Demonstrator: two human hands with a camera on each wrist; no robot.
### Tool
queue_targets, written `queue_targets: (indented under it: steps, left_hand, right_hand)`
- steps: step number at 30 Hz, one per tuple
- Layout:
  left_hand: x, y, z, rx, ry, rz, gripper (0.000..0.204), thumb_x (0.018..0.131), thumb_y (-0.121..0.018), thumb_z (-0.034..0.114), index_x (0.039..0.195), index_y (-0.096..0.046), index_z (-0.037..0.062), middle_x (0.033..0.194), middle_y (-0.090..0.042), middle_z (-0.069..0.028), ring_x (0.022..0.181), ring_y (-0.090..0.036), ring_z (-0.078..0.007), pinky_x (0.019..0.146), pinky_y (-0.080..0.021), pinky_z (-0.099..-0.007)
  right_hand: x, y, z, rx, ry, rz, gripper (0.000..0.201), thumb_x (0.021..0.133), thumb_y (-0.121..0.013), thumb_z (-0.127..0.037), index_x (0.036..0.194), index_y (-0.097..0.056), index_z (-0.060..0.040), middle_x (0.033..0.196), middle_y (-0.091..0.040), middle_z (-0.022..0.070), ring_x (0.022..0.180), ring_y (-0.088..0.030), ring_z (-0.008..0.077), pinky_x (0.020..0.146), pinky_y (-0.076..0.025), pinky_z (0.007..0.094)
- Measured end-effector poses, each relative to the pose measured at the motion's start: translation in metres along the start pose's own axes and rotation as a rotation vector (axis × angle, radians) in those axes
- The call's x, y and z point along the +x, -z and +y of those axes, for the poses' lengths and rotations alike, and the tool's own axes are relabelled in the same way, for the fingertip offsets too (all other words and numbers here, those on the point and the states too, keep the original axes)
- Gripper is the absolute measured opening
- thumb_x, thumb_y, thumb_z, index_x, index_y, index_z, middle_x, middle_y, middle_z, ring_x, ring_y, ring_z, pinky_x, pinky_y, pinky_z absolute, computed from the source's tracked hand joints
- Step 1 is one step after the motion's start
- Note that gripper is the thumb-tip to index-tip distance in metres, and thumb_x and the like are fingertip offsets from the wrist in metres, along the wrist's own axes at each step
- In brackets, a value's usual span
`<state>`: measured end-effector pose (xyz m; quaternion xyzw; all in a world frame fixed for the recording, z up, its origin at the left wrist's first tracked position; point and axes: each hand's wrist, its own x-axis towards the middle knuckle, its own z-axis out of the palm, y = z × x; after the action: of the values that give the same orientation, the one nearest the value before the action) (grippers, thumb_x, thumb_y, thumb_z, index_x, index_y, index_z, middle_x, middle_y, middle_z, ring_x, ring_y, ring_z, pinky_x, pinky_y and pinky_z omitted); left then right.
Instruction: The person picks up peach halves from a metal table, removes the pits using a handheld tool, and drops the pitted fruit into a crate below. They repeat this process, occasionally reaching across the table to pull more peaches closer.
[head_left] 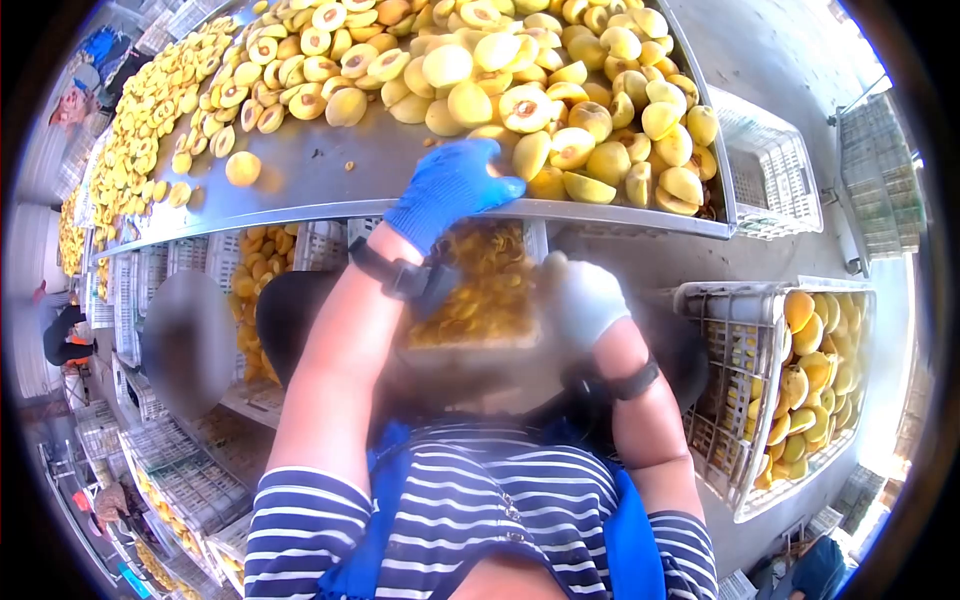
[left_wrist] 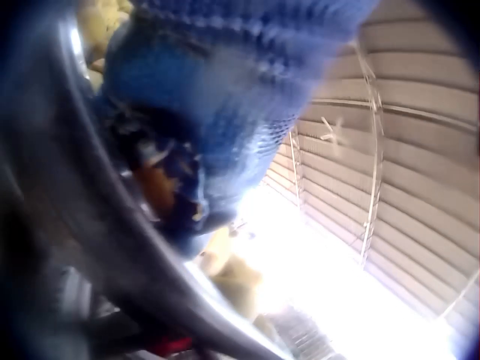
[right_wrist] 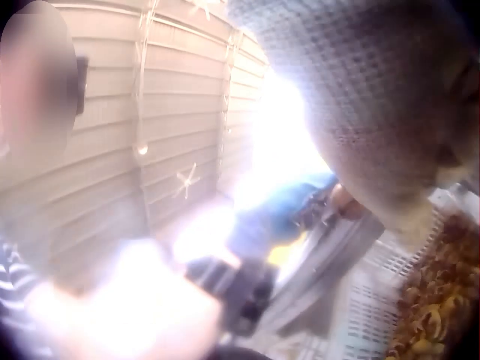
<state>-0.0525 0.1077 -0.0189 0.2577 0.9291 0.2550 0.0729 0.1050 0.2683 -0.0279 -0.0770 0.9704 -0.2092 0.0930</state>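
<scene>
My left hand [head_left: 452, 188], in a blue glove, is over the metal table's front edge, beside the halved peaches [head_left: 572, 148]. Its thumb and fingers are spread apart, with a gap between them in the head view. In the left wrist view the blue glove [left_wrist: 202, 97] looks wet and dark around a small orange-brown patch. My right hand [head_left: 590, 300], in a whitish glove, hovers blurred below the table edge with its fingers bent. I cannot tell whether it holds anything. Beneath and between the hands sits a crate of brownish-yellow peach scraps [head_left: 478, 285].
Peach halves are heaped along the metal table [head_left: 330, 175], and one lone piece [head_left: 242, 169] lies to the left. A white crate of peaches [head_left: 815, 385] stands at right. Another white crate [head_left: 765, 165] is beyond the table's corner. More crates are stacked at left.
</scene>
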Motion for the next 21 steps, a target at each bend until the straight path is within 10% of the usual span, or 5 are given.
queue_targets:
  steps: [4,10,13,18,21]
  left_hand:
    - [-0.009,0.002,0.003,-0.025,-0.020,0.136,0.042,0.076,-0.071,0.032,0.110,-0.066,0.0070,0.108,-0.065,-0.0205,0.101,-0.063,-0.0363,0.089,-0.051,-0.0433]
    - [-0.007,-0.007,-0.020,-0.301,-0.028,0.324,0.044,0.077,-0.067,0.016,0.120,-0.063,0.0080,0.110,-0.065,-0.0148,0.102,-0.063,-0.0268,0.091,-0.050,-0.0350]
    - [-0.036,0.015,-0.005,-1.347,0.010,0.110,0.039,0.087,-0.057,0.013,0.121,-0.059,-0.0038,0.116,-0.063,-0.0120,0.103,-0.061,-0.0178,0.095,-0.047,-0.0308]
    - [-0.061,0.010,-0.006,-1.113,-0.149,0.323,0.044,0.104,-0.038,0.029,0.127,-0.053,-0.0045,0.119,-0.062,-0.0164,0.110,-0.060,-0.0238,0.098,-0.047,-0.0352]
    - [-0.072,0.020,-0.013,-1.923,0.014,0.158,0.052,0.104,-0.038,0.036,0.135,-0.044,-0.0049,0.128,-0.056,-0.0225,0.118,-0.057,-0.0313,0.102,-0.046,-0.0410]
  right_hand:
    - [0.013,0.000,0.001,0.472,-0.218,0.334,0.039,0.085,-0.065,-0.032,0.105,-0.057,-0.0004,0.081,-0.067,0.0230,0.078,-0.063,0.0433,0.068,-0.051,0.0465]
    - [0.032,0.008,-0.020,0.817,-0.363,0.309,0.046,0.083,-0.067,-0.035,0.104,-0.055,0.0032,0.089,-0.065,0.0249,0.086,-0.065,0.0376,0.077,-0.049,0.0411]
    - [0.041,0.001,-0.033,0.866,-0.190,0.283,0.039,0.087,-0.066,-0.029,0.105,-0.054,0.0039,0.089,-0.066,0.0247,0.085,-0.065,0.0373,0.076,-0.050,0.0407]
    - [0.052,-0.012,-0.063,0.868,-0.035,0.187,0.040,0.088,-0.066,-0.029,0.104,-0.054,0.0054,0.088,-0.066,0.0225,0.082,-0.066,0.0334,0.074,-0.050,0.0386]
    - [0.051,-0.005,-0.067,0.872,0.019,0.130,0.038,0.088,-0.067,-0.027,0.102,-0.055,0.0054,0.086,-0.066,0.0217,0.081,-0.066,0.0323,0.073,-0.050,0.0384]
